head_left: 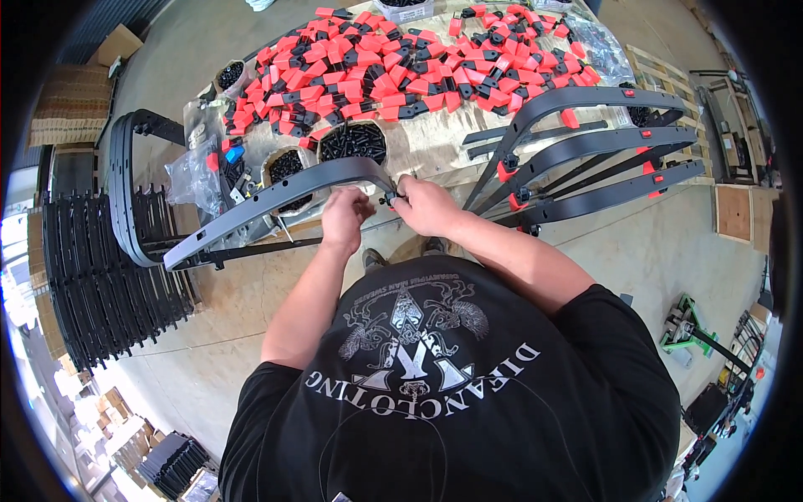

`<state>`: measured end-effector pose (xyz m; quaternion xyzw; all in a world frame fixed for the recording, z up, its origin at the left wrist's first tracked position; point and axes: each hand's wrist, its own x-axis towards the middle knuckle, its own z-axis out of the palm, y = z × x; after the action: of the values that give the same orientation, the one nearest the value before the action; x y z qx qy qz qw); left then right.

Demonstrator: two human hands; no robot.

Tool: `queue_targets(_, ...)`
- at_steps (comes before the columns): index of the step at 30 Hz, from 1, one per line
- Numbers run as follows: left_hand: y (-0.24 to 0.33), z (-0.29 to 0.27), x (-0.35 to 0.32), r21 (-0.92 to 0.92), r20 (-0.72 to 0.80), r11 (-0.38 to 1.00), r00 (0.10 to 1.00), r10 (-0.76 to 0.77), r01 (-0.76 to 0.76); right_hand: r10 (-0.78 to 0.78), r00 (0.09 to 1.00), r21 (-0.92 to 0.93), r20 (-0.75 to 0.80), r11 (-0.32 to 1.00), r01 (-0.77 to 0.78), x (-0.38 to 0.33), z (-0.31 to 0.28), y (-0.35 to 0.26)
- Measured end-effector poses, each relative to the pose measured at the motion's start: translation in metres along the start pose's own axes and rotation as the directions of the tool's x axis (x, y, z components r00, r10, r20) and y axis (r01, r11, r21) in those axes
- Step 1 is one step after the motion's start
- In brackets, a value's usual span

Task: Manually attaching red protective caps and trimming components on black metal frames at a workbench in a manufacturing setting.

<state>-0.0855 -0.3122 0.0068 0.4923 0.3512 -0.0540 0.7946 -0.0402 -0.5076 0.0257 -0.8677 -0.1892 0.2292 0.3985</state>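
A long black curved metal frame (276,194) lies across in front of me, its bent end between my two hands. My right hand (425,207) is closed on that bent end, thumb and fingers pinching where a small dark fitting (388,199) sits. My left hand (345,221) is just left of the end, below the bar, with its fingers curled together. Whatever is in the left fingers, if anything, is too small to make out. Beyond the bar stand tubs of black bolts (353,142) and small black parts (286,165).
Red-and-black plastic pieces (401,71) are heaped over the wooden table (427,146). More curved black frames (602,142) rest at the table's right, others (125,184) at its left. A stack of black bars (109,268) stands at far left. A clear plastic bag (196,180) lies near the left edge.
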Motion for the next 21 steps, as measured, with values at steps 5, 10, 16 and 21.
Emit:
queue_targets(5, -0.012, 0.005, 0.003, 0.39, 0.153, 0.895, 0.943, -0.296, 0.218, -0.006, 1.0, -0.007, 0.0, 1.0, 0.006, 0.001, -0.002, -0.001)
queue_targets(10, -0.009, -0.006, -0.002, 0.267, 0.344, 0.964, 0.934, -0.097, 0.001, -0.018, 0.999, 0.004, -0.028, 1.0, 0.018, -0.001, 0.001, 0.001)
queue_targets(16, -0.009, -0.012, 0.012, 0.421, 0.147, 0.845, 0.894, -0.423, 0.331, -0.006, 1.0, -0.007, -0.008, 1.0, 0.006, 0.0, 0.001, 0.0)
queue_targets(21, -0.008, 0.009, -0.005, 0.073, 0.304, 0.997, 0.952, -0.039, 0.017, -0.006, 1.0, -0.026, -0.018, 1.0, 0.005, 0.0, 0.001, 0.0)
